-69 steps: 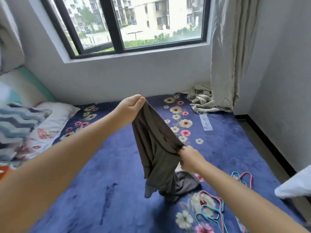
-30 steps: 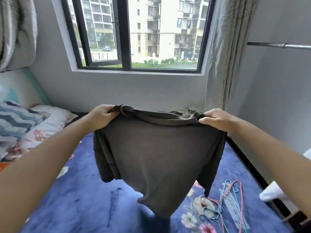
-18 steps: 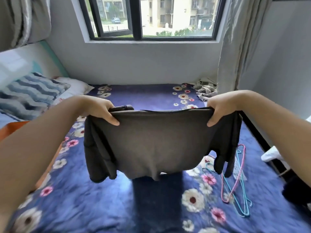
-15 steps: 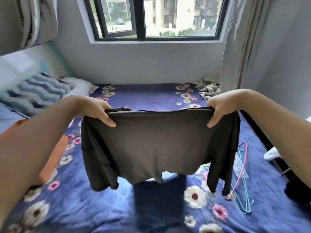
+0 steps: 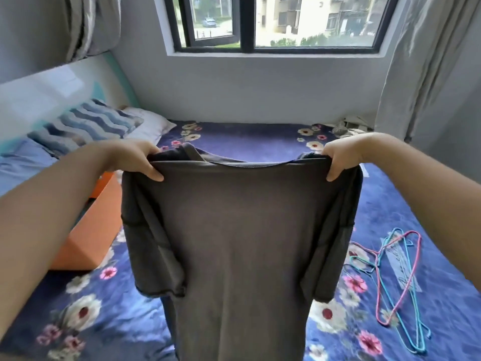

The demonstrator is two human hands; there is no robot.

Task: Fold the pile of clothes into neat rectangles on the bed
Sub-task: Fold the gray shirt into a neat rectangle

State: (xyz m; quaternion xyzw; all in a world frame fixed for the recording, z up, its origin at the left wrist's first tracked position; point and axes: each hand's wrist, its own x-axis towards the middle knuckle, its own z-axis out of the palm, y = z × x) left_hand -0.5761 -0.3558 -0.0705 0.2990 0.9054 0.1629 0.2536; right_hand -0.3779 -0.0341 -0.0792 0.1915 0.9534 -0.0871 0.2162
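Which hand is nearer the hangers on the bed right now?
Right. The right hand grips the shirt shoulder above and just left of the hangers; the left hand grips the far shoulder, across the shirt.

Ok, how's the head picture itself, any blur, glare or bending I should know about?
Head view: the dark grey cotton T-shirt is sharp; the wavy blue striped pillow at the left edge is smeared; the black-framed window is bright but readable; the wide-angle lens bows the edges.
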